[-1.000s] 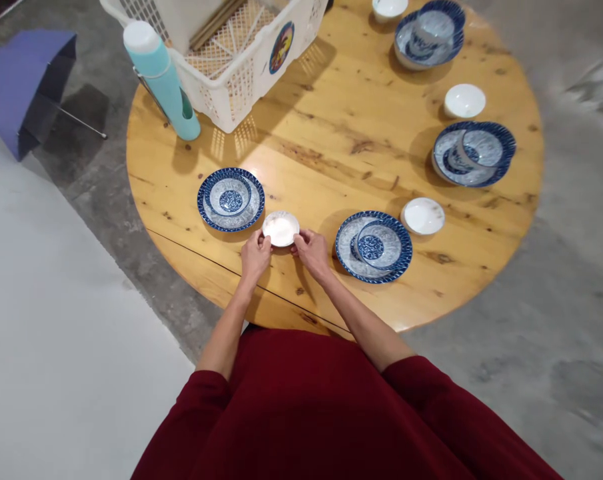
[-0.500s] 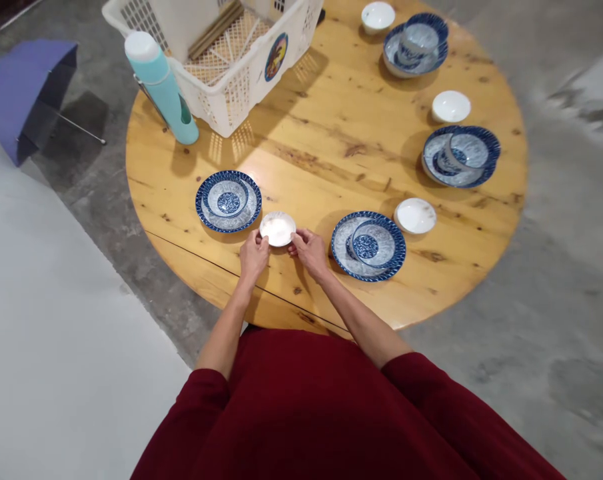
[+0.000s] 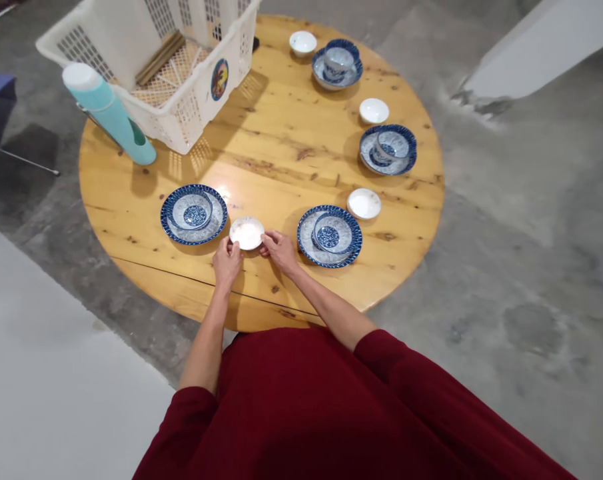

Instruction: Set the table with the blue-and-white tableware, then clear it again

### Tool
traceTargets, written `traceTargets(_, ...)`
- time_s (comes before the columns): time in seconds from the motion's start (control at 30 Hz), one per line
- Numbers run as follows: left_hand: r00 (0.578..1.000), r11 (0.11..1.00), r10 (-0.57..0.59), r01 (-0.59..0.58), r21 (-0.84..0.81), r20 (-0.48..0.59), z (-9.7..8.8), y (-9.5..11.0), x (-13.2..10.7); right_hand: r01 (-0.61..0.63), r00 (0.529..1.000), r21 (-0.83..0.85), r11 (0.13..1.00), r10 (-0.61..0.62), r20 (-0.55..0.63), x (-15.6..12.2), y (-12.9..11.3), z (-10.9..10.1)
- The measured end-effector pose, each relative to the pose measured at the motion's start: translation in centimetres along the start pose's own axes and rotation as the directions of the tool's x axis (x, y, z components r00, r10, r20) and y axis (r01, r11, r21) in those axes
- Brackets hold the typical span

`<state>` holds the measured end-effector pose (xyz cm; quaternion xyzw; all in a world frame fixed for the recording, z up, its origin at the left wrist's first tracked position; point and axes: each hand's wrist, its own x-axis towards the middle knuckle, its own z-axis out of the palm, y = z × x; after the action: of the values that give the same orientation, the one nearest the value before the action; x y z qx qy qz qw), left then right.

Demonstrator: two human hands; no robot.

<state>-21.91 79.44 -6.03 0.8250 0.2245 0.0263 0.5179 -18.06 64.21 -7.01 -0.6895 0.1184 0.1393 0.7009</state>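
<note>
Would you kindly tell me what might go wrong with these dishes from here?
The left hand and right hand hold the white dish by its rim, close beside the left plate; a leftward slip might knock the two together. The right hand is also near the right plate, so a sideways sweep could jostle the bowl on it.

Small white bowl (image 3: pixel 247 235): round, shallow, faint marks inside. Upright, mouth up, toward your side of the counter (image 3: pixel 266 183), just beside a blue-rimmed plate (image 3: pixel 165 217). Rim pinched in your left grip (image 3: pixel 227 261) and right grip (image 3: pixel 280 252).
</note>
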Motion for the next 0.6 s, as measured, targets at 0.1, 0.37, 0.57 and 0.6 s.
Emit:
traceTargets(0.1, 1.0, 1.0, 0.003, -0.002, -0.018, 0.009, 0.1, 0.1, 0.0, 0.008, 1.0, -0.005, 1.0, -0.008, -0.011, 0.0, 0.2, 0.0)
traceTargets(0.37, 1.0, 1.0, 0.007, -0.007, 0.0, 0.016, 0.0, 0.3, -0.7, 0.049, 0.999, -0.01, 0.999, -0.049, -0.018, 0.2, 1.0, -0.3)
traceTargets(0.57, 0.997, 0.993, -0.067, 0.063, -0.101, -0.033, 0.0, -0.1, -1.1, 0.068, 0.997, -0.022, 0.997, -0.069, -0.03, -0.2, 1.4, -0.4)
traceTargets(0.6, 0.997, 0.991, -0.07, 0.064, -0.118, -0.043, 0.0, -0.2, -1.2, 0.066, 0.997, -0.031, 0.997, -0.067, -0.033, -0.4, 1.4, -0.3)
